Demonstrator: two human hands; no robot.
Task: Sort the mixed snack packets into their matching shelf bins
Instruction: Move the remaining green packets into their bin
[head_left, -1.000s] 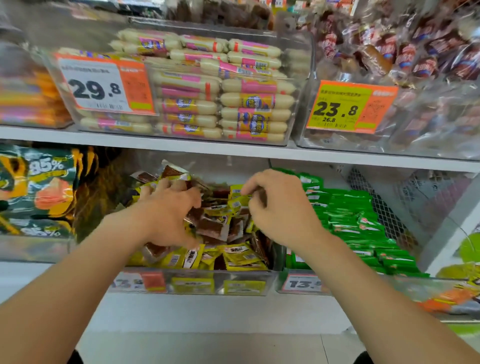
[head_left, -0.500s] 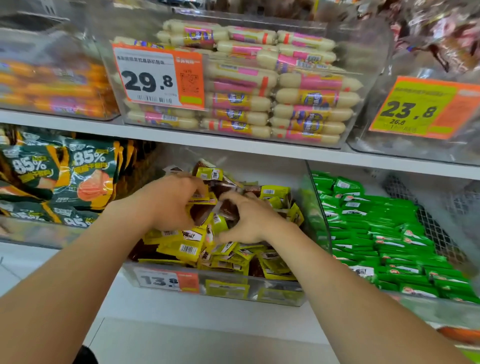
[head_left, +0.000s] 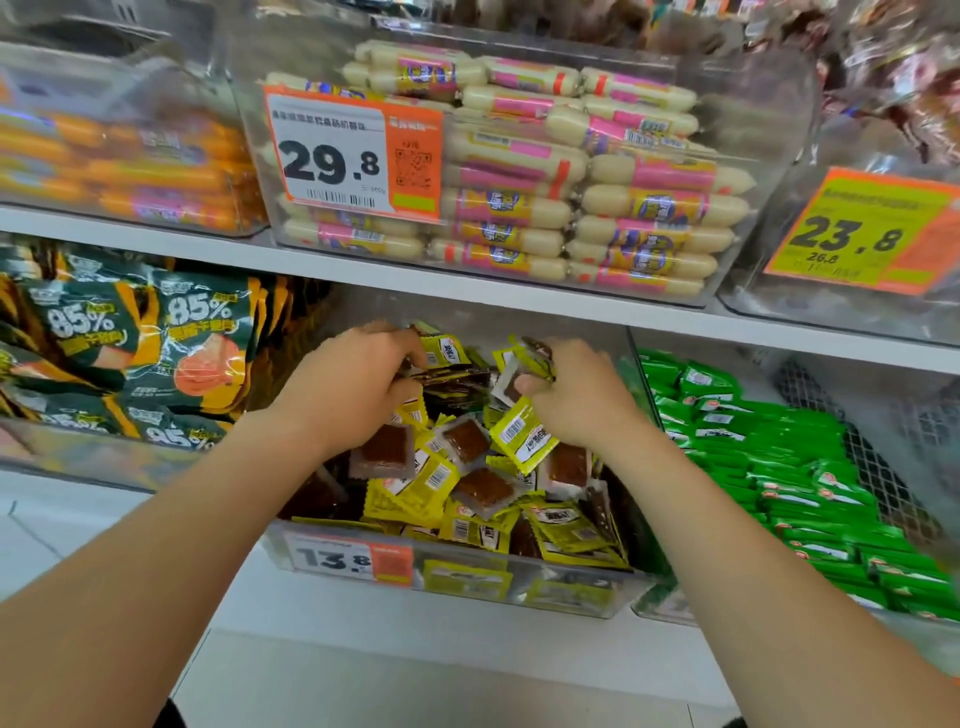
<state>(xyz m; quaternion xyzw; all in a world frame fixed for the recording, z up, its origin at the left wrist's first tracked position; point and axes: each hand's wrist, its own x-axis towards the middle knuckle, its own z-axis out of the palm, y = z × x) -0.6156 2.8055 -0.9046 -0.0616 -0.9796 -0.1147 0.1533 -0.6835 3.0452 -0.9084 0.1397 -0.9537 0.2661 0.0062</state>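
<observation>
Two hands, bunched a moment ago, now sit apart in the bin (head_left: 467, 582) — my left hand (head_left: 353, 384) curls round dark packets (head_left: 452, 376), my right hand (head_left: 576, 400) pinches yellow packets (head_left: 519, 358) at its fingertips, ready for sorting out.

Bright even store light, soft shadows, blurred corners, wide-angle bending at edges
</observation>
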